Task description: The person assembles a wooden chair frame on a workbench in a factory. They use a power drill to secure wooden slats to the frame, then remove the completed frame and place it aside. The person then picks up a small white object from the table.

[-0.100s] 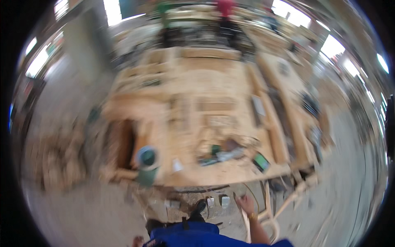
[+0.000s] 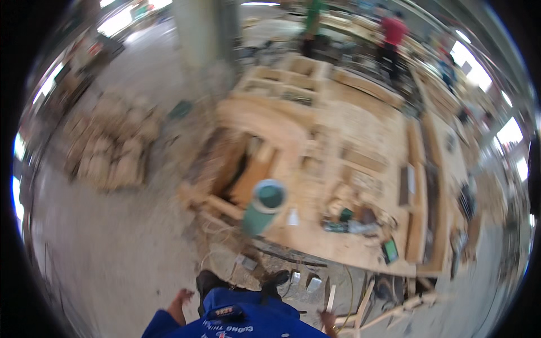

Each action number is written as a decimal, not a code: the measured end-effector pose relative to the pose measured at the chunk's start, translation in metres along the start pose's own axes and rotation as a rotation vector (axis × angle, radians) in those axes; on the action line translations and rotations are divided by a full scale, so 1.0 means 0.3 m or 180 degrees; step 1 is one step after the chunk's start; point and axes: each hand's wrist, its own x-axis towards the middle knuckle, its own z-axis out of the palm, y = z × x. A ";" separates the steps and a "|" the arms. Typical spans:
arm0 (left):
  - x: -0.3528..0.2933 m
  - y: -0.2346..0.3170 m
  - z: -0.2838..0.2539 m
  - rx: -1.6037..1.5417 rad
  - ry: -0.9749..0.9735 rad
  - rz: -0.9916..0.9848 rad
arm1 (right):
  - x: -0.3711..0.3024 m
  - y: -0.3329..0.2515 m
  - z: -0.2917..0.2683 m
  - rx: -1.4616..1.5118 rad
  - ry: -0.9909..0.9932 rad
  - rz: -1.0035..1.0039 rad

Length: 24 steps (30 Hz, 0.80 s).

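Note:
My left hand [image 2: 181, 297] hangs beside my body at the lower left, with the floor under it and no object seen near its fingers. Motion smears those fingers. At the lower edge, my right hand [image 2: 328, 320] is by pale wooden strips [image 2: 360, 307] below the workbench. Its fingers are blurred too, so whether it holds anything is hidden. On the near side of the wooden workbench [image 2: 315, 242] lie a green and white cap [image 2: 260, 222], a phone with a green screen [image 2: 389, 250] and a small clutter of wood pieces [image 2: 352, 197].
A wooden frame [image 2: 225, 206] with an open gap forms the bench's left side. Sacks [image 2: 112, 152] are piled on the floor at left, near a concrete column [image 2: 205, 39]. Cables and small boxes lie by my feet. A person in red [image 2: 393, 34] stands at the back.
My view has swung left, so the bench appears further right and tilted. My right hand has dropped toward the lower edge, and more of my left hand shows.

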 end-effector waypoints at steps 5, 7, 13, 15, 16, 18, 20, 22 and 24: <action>-0.238 -0.243 -0.208 -0.1306 0.0085 -0.1964 | -0.033 -0.416 0.072 0.2614 -0.1598 0.1315; -0.205 -0.356 -0.242 -0.1472 -0.0200 -0.1932 | -0.045 -0.564 0.089 0.3591 -0.1525 0.1813; 0.010 -0.727 -0.572 -0.1544 -0.0064 -0.1681 | 0.145 -1.032 0.084 0.6465 -0.0442 -0.0029; 0.066 -0.849 -0.763 -0.1613 0.0515 -0.1663 | 0.293 -1.447 -0.057 0.6157 -0.1440 0.0543; 0.132 -0.891 -0.822 -0.1789 0.0491 -0.1607 | 0.348 -1.621 -0.115 0.7139 -0.1904 0.0697; 0.274 -0.932 -0.929 -0.2158 0.0355 -0.1352 | 0.415 -1.876 -0.209 0.2417 0.1058 -0.2559; 0.354 -0.929 -1.021 -0.2463 0.0695 -0.0768 | 0.493 -2.182 -0.388 0.3998 -0.1209 -0.0092; 0.444 -0.853 -1.091 -0.2757 0.0337 0.0043 | 0.568 -2.378 -0.502 0.4752 -0.1543 -0.0580; 0.515 -0.794 -1.172 -0.2870 -0.0161 0.0565 | 0.621 -2.673 -0.694 0.4831 -0.1773 -0.0454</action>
